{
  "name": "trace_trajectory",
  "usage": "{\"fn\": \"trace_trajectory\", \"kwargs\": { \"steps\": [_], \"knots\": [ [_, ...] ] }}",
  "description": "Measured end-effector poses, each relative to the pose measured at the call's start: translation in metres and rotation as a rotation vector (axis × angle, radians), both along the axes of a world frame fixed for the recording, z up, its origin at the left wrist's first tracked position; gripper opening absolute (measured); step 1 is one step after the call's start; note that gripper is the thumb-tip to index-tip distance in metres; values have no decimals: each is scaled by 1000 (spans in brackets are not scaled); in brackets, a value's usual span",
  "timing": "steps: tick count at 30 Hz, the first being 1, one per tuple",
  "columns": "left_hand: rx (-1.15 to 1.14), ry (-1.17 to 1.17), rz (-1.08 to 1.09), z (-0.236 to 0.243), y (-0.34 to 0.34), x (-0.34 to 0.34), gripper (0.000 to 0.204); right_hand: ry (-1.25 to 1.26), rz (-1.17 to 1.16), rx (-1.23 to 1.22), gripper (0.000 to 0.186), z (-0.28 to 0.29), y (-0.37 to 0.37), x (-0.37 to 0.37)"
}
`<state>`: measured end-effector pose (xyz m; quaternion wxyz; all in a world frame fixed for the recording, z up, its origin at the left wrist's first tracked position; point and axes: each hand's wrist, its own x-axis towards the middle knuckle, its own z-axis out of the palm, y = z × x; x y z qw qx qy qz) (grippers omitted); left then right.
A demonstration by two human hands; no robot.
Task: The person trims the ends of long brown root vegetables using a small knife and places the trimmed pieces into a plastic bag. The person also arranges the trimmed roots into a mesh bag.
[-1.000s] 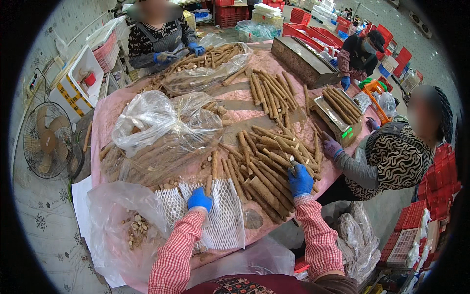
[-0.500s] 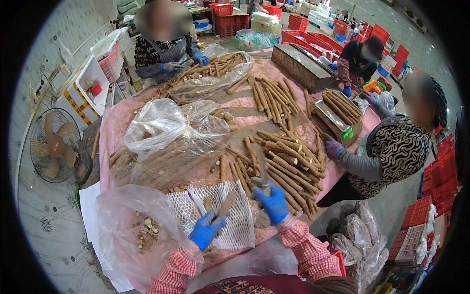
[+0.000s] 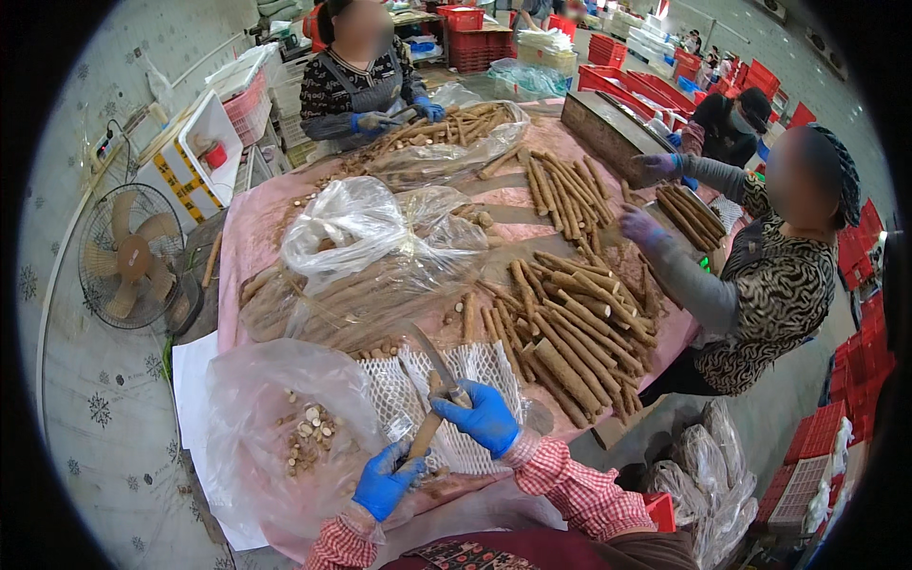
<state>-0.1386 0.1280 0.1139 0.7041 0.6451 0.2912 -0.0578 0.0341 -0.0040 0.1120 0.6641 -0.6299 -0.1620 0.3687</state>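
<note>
While left hand [image 3: 388, 480] grips root [image 3: 426, 436] and right hand [image 3: 484, 420] knife [image 3: 436, 357], mostly bare netting [image 3: 465, 457] lies near the table's [image 3: 255, 226] edge.

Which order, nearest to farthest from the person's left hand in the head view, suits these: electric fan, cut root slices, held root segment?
1. Held root segment: in the left hand itself.
2. Cut root slices: a little to the hand's left.
3. Electric fan: far left, well beyond the slices.
</note>
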Motion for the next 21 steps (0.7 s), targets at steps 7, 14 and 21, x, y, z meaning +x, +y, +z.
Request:
{"fn": "trace_trajectory", "kwargs": {
  "steps": [7,14,21],
  "knots": [
    [-87,52,90,-2,6,-12,31,125,33,-67,29,-3,21,-15],
    [-130,76,131,4,5,-14,28,136,-4,-55,28,-13,26,-27],
    [-113,39,119,-7,4,-16,28,167,-35,-83,24,-16,26,-28]
  ]
}}
